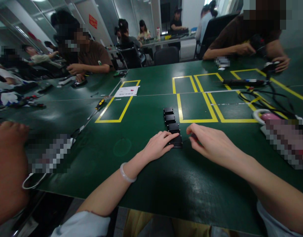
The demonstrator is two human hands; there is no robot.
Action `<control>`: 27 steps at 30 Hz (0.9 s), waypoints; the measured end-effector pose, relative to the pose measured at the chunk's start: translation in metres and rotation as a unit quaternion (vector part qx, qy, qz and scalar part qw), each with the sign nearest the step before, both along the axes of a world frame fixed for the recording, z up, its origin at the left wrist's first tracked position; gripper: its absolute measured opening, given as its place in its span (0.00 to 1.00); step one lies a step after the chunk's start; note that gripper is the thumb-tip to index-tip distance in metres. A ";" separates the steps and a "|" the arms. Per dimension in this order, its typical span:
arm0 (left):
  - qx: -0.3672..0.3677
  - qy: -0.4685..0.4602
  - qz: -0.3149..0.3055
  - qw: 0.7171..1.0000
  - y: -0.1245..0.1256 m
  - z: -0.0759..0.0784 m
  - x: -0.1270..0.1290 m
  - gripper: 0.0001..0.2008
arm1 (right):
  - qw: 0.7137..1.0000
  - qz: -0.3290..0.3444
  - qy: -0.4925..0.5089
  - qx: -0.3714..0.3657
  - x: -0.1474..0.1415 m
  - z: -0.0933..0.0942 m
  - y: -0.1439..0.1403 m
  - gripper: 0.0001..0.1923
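Observation:
A row of several small black rectangular blocks [169, 118] runs away from me on the green table. My left hand [158, 144] lies against the near end of the row, its fingers over the nearest black block [176, 142] and its thumb at that block's left side. Just to the right, apart from the row, is my right hand [210, 140], raised a little with thumb and index finger curled toward each other. A faint thin line shows between its fingertips and the block, too fine to name.
Yellow tape outlines [198, 121] mark the table beyond my hands. A yellow-and-black screwdriver [100, 104] lies left, near a white paper [127, 91]. Black cables [272, 95] and a blurred pink item [287, 138] are at right. A neighbour's arm [9, 164] rests at far left; other people sit opposite.

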State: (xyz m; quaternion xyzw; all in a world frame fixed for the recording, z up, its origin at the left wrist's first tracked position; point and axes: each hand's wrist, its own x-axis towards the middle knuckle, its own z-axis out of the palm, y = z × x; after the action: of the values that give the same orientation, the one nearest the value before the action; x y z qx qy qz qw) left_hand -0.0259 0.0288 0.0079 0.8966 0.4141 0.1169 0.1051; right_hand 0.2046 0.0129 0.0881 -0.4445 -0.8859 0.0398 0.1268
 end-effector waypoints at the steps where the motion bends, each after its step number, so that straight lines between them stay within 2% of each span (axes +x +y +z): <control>1: 0.001 0.000 0.001 1.000 0.000 0.000 0.000 0.24 | 1.000 0.002 -0.002 0.002 0.000 0.001 0.000 0.05; 6: 0.005 0.001 0.000 1.000 0.000 -0.001 0.000 0.25 | 0.999 -0.009 -0.032 0.012 -0.001 0.000 0.002 0.09; 12: 0.005 0.001 -0.002 1.000 0.000 -0.001 0.000 0.24 | 1.000 0.001 0.010 0.018 0.000 -0.005 0.001 0.06; 16: 0.003 0.005 -0.002 1.000 0.001 -0.001 0.000 0.25 | 1.000 -0.003 0.000 0.010 -0.001 -0.001 0.000 0.05; 21: 0.005 0.004 0.001 1.000 0.001 -0.002 0.000 0.25 | 0.998 -0.033 -0.059 0.005 -0.002 0.000 0.002 0.12; 27: 0.003 0.001 -0.001 1.000 0.001 -0.001 0.000 0.25 | 1.000 -0.017 -0.007 0.000 -0.001 -0.003 0.000 0.08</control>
State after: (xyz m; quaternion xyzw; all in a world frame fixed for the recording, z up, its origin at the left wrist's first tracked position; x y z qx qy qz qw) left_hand -0.0263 0.0294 0.0068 0.8973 0.4132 0.1171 0.1021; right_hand 0.2038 0.0133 0.0853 -0.4595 -0.8791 0.0350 0.1215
